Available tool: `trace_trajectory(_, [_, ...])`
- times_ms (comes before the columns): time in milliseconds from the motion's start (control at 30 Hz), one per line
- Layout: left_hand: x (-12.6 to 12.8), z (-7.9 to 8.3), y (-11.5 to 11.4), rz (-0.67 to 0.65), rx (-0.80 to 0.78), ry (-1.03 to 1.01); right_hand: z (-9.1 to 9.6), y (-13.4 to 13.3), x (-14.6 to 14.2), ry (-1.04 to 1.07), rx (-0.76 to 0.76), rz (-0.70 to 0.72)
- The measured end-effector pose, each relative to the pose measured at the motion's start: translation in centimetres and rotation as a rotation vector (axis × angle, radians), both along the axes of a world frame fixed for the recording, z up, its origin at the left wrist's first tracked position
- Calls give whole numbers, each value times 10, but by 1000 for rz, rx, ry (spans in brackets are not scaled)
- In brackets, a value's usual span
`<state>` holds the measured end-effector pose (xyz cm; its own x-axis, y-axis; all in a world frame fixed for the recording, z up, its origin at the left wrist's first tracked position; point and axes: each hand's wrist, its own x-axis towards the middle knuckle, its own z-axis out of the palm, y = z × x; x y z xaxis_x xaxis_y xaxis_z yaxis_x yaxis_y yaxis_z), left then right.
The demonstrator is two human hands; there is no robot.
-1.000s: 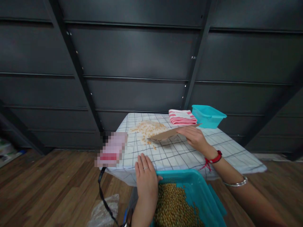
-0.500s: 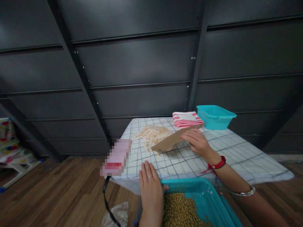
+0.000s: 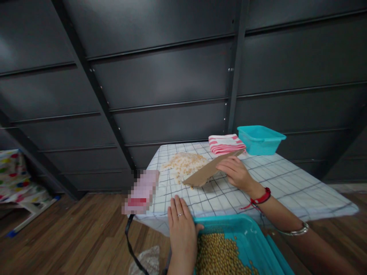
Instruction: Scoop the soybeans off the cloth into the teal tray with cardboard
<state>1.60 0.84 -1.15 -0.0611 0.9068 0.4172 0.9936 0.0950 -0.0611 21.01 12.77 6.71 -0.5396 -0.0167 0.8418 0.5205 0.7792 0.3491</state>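
Note:
My right hand (image 3: 233,172) pinches a strip of brown cardboard (image 3: 203,173) near its right part. The cardboard is tilted, its lower left end close to the checked tablecloth. Beside that end spreads a loose pile of white grains mixed with yellowish beans (image 3: 186,164). My left hand (image 3: 182,229) lies with fingers stretched out over the near table edge, its thumb over the rim of a teal tray (image 3: 252,236). Small brownish beans (image 3: 219,254) fill the left part of this tray.
A folded pink-and-white striped towel (image 3: 226,144) and a turquoise basin (image 3: 260,140) stand at the table's back. On the left table edge is a pixelated pink object (image 3: 143,191), with a black strap (image 3: 129,240) below. A dark panelled wall (image 3: 172,76) rises behind.
The cardboard and my right hand have shifted very slightly left and down. My left hand stays in place, and the head view has tilted a little.

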Motion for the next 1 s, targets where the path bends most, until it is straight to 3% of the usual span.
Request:
trace_trajectory(133, [0, 0, 1, 0, 9, 6, -3, 1, 6, 58, 22, 0])
trace_trajectory(467, [-8, -22, 4, -61, 81, 47, -3, -2, 0, 19, 9, 52])
trace_trajectory(1000, [-2, -6, 2, -34, 23, -5, -4, -4, 5, 100, -10, 76])
